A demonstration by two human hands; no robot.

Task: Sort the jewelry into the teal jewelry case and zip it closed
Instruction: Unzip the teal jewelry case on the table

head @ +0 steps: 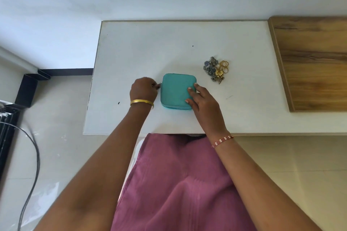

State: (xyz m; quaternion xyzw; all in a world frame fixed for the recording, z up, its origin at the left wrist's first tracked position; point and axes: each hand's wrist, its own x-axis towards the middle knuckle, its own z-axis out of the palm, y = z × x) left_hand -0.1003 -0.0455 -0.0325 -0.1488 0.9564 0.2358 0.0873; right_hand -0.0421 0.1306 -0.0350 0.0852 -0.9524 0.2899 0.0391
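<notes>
The teal jewelry case lies closed and flat on the white table, near its middle. My left hand is at the case's left edge, fingers pinched on the small metal zipper pull. My right hand rests on the case's right side, fingers spread flat on the lid. A small pile of jewelry lies on the table to the right of the case: dark silver-blue floral pieces, several gold rings and a gold flower piece.
A wooden board lies on the table's right part. The table's near edge is just above my purple-clad lap. Left of the table are floor tiles, a black frame and loose cables.
</notes>
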